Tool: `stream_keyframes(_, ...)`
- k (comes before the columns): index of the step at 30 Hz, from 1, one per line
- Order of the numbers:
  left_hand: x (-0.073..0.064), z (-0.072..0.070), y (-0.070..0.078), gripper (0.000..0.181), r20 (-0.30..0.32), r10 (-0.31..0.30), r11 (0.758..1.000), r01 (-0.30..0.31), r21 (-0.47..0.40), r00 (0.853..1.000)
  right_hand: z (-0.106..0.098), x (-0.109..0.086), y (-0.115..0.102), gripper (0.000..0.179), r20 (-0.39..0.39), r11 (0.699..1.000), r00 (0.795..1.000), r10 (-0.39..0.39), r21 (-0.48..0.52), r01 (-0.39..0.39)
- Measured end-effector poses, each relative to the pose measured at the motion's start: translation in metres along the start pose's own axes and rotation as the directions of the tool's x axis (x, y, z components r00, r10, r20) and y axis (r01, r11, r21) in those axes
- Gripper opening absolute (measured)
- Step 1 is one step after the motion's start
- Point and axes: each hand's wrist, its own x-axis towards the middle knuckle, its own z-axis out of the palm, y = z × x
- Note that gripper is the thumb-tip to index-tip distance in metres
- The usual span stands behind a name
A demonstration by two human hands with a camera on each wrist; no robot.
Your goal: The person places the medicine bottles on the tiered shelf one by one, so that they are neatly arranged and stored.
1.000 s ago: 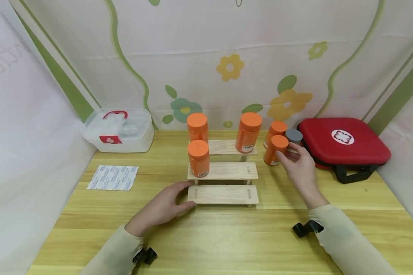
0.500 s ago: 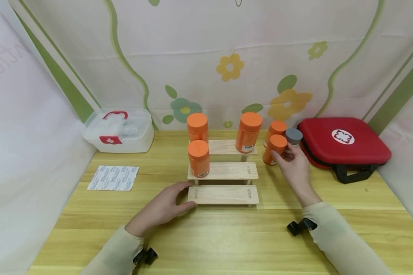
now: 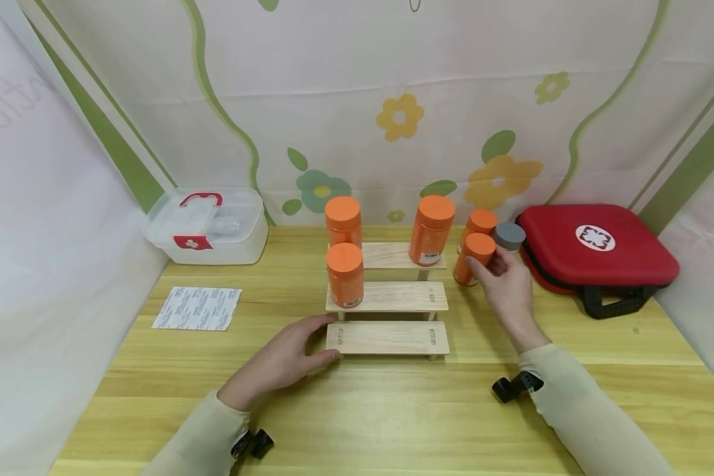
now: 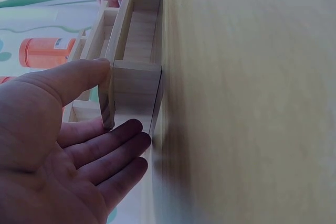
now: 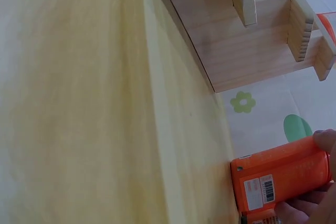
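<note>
In the head view my right hand [image 3: 508,287] holds an orange pill bottle [image 3: 465,268] between thumb and fingers, to the right of a three-step wooden display stand [image 3: 387,337]. The right wrist view shows this bottle [image 5: 286,174] with a barcode label, its base at or close to the tabletop. Behind it stand another orange bottle [image 3: 480,219] and a grey-lidded one [image 3: 509,236]. My left hand [image 3: 285,354] holds the left end of the lowest step, with thumb [image 4: 86,74] at its front corner and index finger at its rear corner; the other fingers extend loosely.
Orange bottles stand on the stand: one at top left [image 3: 343,221], one at top right [image 3: 433,231], one on the middle step [image 3: 346,277]. A red first-aid case [image 3: 601,244] lies at right. A clear lidded box [image 3: 232,244] and a blister pack [image 3: 198,308] are at left.
My right hand has shifted slightly left, and the orange bottle in it has moved a little left, away from the grey-lidded one. The left hand stays put on the stand.
</note>
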Motion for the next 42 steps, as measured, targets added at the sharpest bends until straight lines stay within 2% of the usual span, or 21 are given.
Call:
stream_keyframes(16, 0.000, 0.000, 0.001, 0.062, -0.007, 0.004, 1.000, -0.003, 0.014, 1.000, -0.005, 0.002, 0.001, 0.064, 0.013, 0.998, 1.000, -0.024, -0.052, 0.025)
stream_keyframes(29, -0.001, 0.000, 0.002, 0.061, -0.005, -0.007, 1.000, 0.007, 0.008, 1.000, -0.013, -0.003, 0.000, 0.064, -0.022, 0.999, 0.999, -0.040, -0.021, 0.040)
stream_keyframes(42, 0.000, 0.000, 0.000, 0.062, 0.000, 0.001, 1.000, -0.001, 0.005, 1.000, -0.031, -0.022, -0.015, 0.060, -0.044, 0.999, 0.998, -0.050, -0.001, 0.050)
